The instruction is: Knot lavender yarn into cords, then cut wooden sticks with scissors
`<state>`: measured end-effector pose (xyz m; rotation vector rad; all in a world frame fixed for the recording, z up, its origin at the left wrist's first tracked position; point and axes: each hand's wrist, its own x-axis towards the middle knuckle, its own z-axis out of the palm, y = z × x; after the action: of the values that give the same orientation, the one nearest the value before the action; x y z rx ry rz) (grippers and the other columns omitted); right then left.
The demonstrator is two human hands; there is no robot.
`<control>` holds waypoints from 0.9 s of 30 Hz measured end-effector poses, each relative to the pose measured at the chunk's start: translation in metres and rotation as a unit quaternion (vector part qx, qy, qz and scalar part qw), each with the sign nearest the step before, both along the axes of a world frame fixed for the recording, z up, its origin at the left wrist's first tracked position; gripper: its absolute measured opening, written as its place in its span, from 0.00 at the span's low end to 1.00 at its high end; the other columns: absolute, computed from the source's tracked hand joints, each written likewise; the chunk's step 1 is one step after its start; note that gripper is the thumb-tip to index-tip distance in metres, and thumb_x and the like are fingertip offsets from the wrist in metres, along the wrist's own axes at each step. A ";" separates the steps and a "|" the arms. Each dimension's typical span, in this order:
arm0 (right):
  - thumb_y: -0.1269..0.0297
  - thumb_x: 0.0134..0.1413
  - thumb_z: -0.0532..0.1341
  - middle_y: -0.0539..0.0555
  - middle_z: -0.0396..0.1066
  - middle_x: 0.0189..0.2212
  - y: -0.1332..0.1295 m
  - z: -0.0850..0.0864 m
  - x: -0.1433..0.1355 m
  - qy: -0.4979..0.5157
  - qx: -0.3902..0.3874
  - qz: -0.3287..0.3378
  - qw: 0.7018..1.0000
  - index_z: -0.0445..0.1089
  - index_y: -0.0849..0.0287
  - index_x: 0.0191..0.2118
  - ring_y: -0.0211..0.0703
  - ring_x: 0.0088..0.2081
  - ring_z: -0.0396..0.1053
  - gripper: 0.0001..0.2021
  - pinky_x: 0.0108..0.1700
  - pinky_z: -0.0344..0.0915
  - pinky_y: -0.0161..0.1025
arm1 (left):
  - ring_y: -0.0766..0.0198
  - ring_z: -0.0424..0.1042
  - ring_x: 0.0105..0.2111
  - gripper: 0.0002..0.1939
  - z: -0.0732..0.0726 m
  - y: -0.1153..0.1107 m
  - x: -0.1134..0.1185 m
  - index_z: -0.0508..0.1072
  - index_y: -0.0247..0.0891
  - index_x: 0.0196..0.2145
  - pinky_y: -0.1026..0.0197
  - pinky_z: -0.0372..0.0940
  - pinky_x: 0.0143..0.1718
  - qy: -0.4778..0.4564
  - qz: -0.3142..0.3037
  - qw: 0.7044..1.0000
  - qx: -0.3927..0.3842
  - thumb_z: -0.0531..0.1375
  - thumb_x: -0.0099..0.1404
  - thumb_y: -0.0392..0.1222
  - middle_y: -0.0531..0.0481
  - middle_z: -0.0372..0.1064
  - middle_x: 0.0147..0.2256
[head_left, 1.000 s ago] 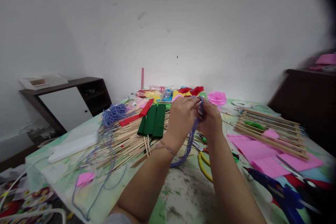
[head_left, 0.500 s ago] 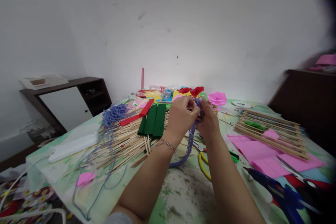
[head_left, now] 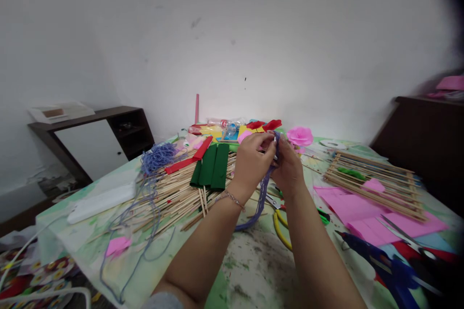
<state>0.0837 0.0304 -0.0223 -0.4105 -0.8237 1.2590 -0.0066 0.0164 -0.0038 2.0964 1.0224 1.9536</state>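
A bundle of purple yarn (head_left: pixel 263 193) hangs in a loop from between my hands down to the table. My right hand (head_left: pixel 287 166) is wrapped round its upper end. Close against it, my left hand (head_left: pixel 253 159) pinches at the same end with thumb and forefinger; a small whitish bit shows at the fingertips, too small to name. Below the hands lie yellow-handled scissors (head_left: pixel 282 231), partly hidden by my right forearm. Rolls of dark green paper (head_left: pixel 213 166) lie left of my left hand, on many thin wooden sticks (head_left: pixel 174 193).
A tangle of purple yarn (head_left: pixel 158 157) lies at the left. Beyond my hands are red paper flowers (head_left: pixel 271 125) and a pink flower (head_left: pixel 300 136). On the right are a stick frame (head_left: pixel 377 183), pink paper (head_left: pixel 384 224) and a blue glue gun (head_left: pixel 380 260).
My left hand has shifted slightly right, its fingertips now closer against the yarn's upper end. The hold of my right hand looks the same.
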 end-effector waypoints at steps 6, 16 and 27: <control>0.58 0.41 0.69 0.46 0.61 0.21 0.001 0.001 0.008 -0.033 0.034 0.011 0.999 0.75 0.57 0.32 0.27 0.19 0.49 0.11 0.17 0.43 0.28 | 0.68 0.66 0.31 0.11 0.001 0.004 -0.005 0.68 0.37 0.35 0.64 0.63 0.33 -0.068 -0.032 0.996 -0.058 0.65 0.54 0.37 0.51 0.68 0.33; 0.50 0.49 0.64 0.45 0.57 0.19 -0.006 0.003 0.026 -0.181 0.102 0.000 0.978 0.71 0.56 0.29 0.30 0.20 0.48 0.13 0.21 0.45 0.32 | 0.64 0.70 0.41 0.08 0.008 0.010 -0.021 0.76 0.41 0.37 0.60 0.66 0.39 -0.023 -0.197 0.972 -0.124 0.61 0.61 0.44 0.45 0.70 0.41; 0.54 0.48 0.66 0.46 0.57 0.21 -0.005 0.006 0.027 -0.225 0.109 -0.086 0.964 0.75 0.55 0.33 0.30 0.22 0.50 0.11 0.22 0.47 0.32 | 0.64 0.70 0.42 0.09 0.004 0.008 -0.009 0.77 0.39 0.37 0.59 0.65 0.44 -0.053 -0.164 0.978 -0.119 0.59 0.63 0.43 0.45 0.72 0.39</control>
<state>0.1112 0.0258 -0.0168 -0.5865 -1.2705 0.9093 -0.0159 0.0248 0.0003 1.8706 0.7842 1.6735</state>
